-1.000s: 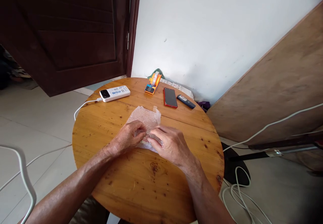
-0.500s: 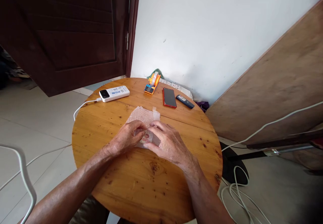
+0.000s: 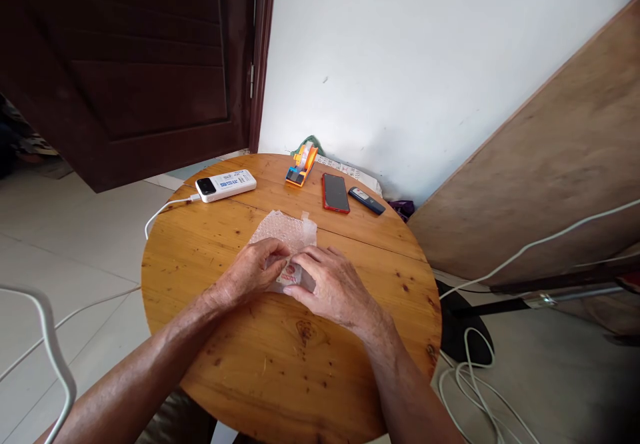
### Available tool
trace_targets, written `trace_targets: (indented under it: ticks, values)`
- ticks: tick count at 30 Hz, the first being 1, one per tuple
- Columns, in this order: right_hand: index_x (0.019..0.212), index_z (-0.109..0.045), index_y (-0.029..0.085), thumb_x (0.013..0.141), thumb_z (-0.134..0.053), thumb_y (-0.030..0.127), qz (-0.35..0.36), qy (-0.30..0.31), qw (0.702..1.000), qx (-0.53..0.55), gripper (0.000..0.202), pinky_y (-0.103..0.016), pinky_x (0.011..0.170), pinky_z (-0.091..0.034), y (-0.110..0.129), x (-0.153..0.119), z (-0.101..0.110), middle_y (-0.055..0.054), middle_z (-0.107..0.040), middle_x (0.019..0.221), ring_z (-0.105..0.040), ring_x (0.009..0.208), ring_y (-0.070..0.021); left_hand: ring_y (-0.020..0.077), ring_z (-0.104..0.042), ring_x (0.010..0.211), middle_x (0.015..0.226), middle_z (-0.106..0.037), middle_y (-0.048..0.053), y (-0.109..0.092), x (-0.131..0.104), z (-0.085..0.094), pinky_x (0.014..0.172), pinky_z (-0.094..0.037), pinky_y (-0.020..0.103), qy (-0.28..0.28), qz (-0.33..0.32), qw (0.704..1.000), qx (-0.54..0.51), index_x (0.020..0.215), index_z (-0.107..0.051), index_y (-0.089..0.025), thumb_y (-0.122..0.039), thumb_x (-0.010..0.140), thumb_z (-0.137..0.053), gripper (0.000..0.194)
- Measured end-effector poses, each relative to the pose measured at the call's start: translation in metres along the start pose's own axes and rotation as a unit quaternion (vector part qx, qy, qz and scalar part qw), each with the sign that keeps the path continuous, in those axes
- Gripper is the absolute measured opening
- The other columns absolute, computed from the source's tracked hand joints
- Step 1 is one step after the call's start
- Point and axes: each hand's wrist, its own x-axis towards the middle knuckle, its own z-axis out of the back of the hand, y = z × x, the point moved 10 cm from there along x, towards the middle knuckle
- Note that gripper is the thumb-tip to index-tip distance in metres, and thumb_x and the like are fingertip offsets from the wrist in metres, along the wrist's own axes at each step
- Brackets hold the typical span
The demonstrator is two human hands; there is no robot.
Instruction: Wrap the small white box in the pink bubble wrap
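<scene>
A sheet of pinkish bubble wrap (image 3: 280, 227) lies on the round wooden table (image 3: 305, 371), with a strip of clear tape (image 3: 309, 225) at its far right corner. On its near part, between my hands, shows a small whitish piece with a red print (image 3: 290, 273). My left hand (image 3: 250, 269) presses on the left of the wrap, thumb and forefinger pinched at its folded middle. From the right, my right hand (image 3: 335, 287) curls over the same spot, fingertips near the left ones and thumb at the near edge. The fingers partly hide what is gripped.
Behind the wrap lie a white power bank (image 3: 227, 185) with a cable, an orange tape dispenser (image 3: 301, 164), a red-edged phone (image 3: 335, 193) and a dark blue handheld device (image 3: 367, 200). A white wall and dark door (image 3: 150, 84) stand beyond. Cables (image 3: 470, 371) coil on the floor.
My right hand's fingers have shifted slightly left and drawn closer to my left fingertips. The bubble wrap and my left hand stay almost where they were.
</scene>
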Motion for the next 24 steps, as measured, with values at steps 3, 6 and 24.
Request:
trace_targets:
  ticks: [3, 6, 24]
  values:
    - [0.100, -0.065, 0.018, 0.081, -0.072, 0.035, 0.006, -0.003, 1.000, 0.001, 0.027, -0.040, 0.088, -0.044, 0.0011, 0.0009, 0.0002, -0.008, -0.069, 0.102, -0.061, 0.097, -0.0251, 0.0133, -0.061, 0.077, 0.085, -0.070, 0.000, 0.0001, -0.0003, 0.0000, 0.069, -0.045, 0.022, -0.002, 0.000, 1.000, -0.002, 0.089, -0.067, -0.018, -0.019, 0.084, -0.056, 0.013]
    - [0.101, -0.065, 0.018, 0.082, -0.072, 0.034, 0.006, -0.005, 1.000, 0.006, 0.026, -0.039, 0.089, -0.044, 0.0009, 0.0013, 0.0002, -0.007, -0.069, 0.101, -0.061, 0.097, -0.0246, 0.0134, -0.061, 0.078, 0.085, -0.071, 0.000, 0.0004, -0.0003, -0.0006, 0.069, -0.045, 0.023, -0.001, 0.001, 1.000, -0.002, 0.090, -0.067, -0.018, -0.019, 0.084, -0.056, 0.013]
    - [0.105, -0.064, 0.019, 0.082, -0.071, 0.029, -0.010, 0.014, 0.999, 0.051, 0.026, -0.037, 0.085, -0.045, -0.0020, 0.0013, -0.0032, -0.008, -0.069, 0.103, -0.061, 0.096, -0.0227, 0.0136, -0.062, 0.079, 0.086, -0.071, 0.000, 0.0006, -0.0008, 0.0000, 0.071, -0.046, 0.024, -0.001, 0.000, 1.000, -0.004, 0.090, -0.068, -0.019, -0.018, 0.084, -0.054, 0.015]
